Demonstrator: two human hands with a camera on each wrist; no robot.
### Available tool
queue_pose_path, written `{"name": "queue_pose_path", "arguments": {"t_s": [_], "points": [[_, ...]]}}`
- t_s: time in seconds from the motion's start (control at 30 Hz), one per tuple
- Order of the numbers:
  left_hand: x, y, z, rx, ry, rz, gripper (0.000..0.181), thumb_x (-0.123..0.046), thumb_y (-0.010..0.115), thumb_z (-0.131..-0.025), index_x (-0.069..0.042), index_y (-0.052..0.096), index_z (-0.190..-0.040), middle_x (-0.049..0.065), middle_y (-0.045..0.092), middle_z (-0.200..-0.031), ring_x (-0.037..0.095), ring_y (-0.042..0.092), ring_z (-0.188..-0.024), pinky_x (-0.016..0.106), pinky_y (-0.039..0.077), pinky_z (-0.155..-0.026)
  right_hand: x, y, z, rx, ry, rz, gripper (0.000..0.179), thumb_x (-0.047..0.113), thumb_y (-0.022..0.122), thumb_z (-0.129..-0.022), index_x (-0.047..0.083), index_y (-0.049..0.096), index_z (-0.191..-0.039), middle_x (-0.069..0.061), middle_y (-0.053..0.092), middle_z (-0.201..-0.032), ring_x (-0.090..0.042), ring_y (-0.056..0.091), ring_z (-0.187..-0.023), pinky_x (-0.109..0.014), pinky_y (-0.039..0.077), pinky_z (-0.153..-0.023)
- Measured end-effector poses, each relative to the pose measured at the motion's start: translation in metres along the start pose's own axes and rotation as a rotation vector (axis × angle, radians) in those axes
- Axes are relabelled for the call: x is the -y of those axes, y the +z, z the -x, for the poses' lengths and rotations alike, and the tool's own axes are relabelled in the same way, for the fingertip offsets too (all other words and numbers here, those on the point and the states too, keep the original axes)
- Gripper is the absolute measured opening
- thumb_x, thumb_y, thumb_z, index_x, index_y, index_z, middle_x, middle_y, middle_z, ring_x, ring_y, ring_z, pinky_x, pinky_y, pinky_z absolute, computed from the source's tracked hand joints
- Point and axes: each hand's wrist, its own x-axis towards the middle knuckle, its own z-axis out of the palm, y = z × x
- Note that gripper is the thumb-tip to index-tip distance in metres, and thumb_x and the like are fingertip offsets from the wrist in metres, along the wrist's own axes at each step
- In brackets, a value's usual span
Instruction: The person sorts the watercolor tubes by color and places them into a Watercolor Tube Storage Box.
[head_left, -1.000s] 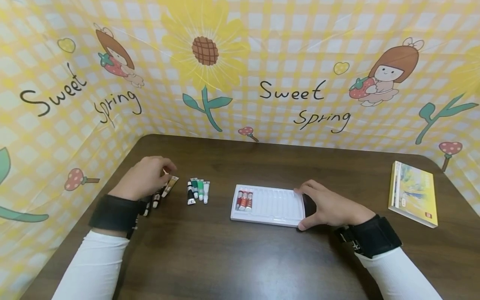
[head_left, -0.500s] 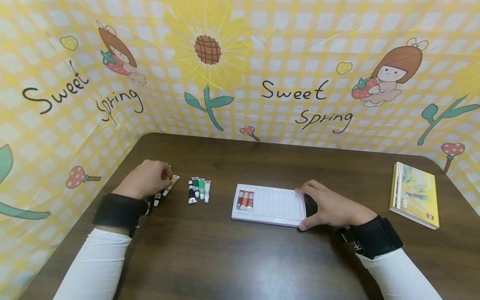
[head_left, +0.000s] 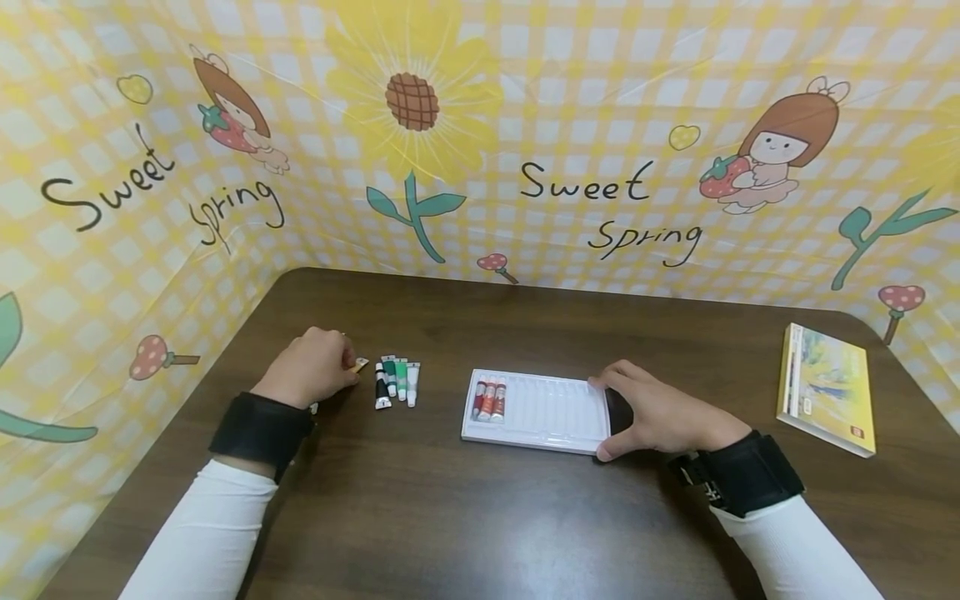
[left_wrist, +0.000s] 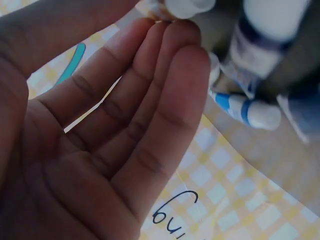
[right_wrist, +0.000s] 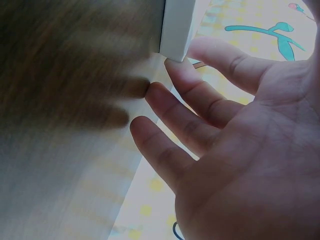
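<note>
Paint tray point(head_left: 558, 406) at five o'clock, gripped by the right hand point(head_left: 660, 408), holds just three reddish tubes point(head_left: 489, 401), most slots point(head_left: 551, 392) unfilled; loose tubes point(head_left: 402, 380) remain at seven, while the left hand point(head_left: 311, 367) apparently pinches a tan tube point(head_left: 361, 365) at eight.

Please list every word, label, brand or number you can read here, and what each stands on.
"Sweet Spring": back side of the yellow checkered cloth
"Sweet Spring": left side of the same cloth
"ing", cut off: the cloth in the left wrist view
Too small to read: print on the yellow box or book
Too small or blurred: labels on the loose paint tubes and the reddish paint tubes in the white tray
</note>
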Motion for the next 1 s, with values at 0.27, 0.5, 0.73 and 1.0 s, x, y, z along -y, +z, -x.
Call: {"name": "queue_pose_path", "arguments": {"t_s": [0.27,0.5,0.73,1.0], "points": [[-0.008,-0.0009,0.0027,-0.007,0.003,0.03,0.008,-0.009,0.074,-0.09,-0.005,0.073,-0.083,0.006,0.067,-0.073,0.018,0.06,-0.059,0.032,0.047,-0.057,-0.0005,-0.0002,0.0002,-0.005,0.012,-0.007,0.097,0.052,0.091,-0.078,0.002,0.05,-0.15,-0.017,0.048,-0.149,-0.033,0.051,-0.132,-0.054,0.046,-0.109],[-0.0088,-0.0014,0.0055,-0.015,0.02,0.04,0.012,-0.01,0.07,-0.095,0.001,0.072,-0.098,0.013,0.071,-0.085,0.021,0.063,-0.067,0.04,0.053,-0.065,-0.0013,0.0005,-0.0007,-0.004,0.003,-0.007,0.095,0.051,0.091,-0.078,0.003,0.051,-0.15,-0.015,0.049,-0.147,-0.031,0.052,-0.131,-0.053,0.046,-0.109],[-0.0086,0.0,0.0054,-0.029,0.012,0.042,0.015,-0.008,0.067,-0.096,0.003,0.075,-0.102,0.016,0.074,-0.09,0.02,0.065,-0.066,0.042,0.056,-0.066,-0.0009,-0.0002,-0.0014,-0.001,0.014,-0.013,0.095,0.049,0.091,-0.078,0.003,0.051,-0.15,-0.016,0.048,-0.148,-0.032,0.051,-0.132,-0.053,0.046,-0.11],[-0.0088,-0.0002,0.006,-0.02,0.024,-0.001,0.018,0.001,0.063,-0.091,0.001,0.08,-0.099,0.02,0.077,-0.097,0.03,0.07,-0.078,0.047,0.059,-0.072,-0.0005,0.0002,-0.0001,0.002,0.016,-0.026,0.096,0.049,0.091,-0.078,0.002,0.05,-0.151,-0.016,0.048,-0.148,-0.032,0.051,-0.132,-0.053,0.046,-0.11]]}}
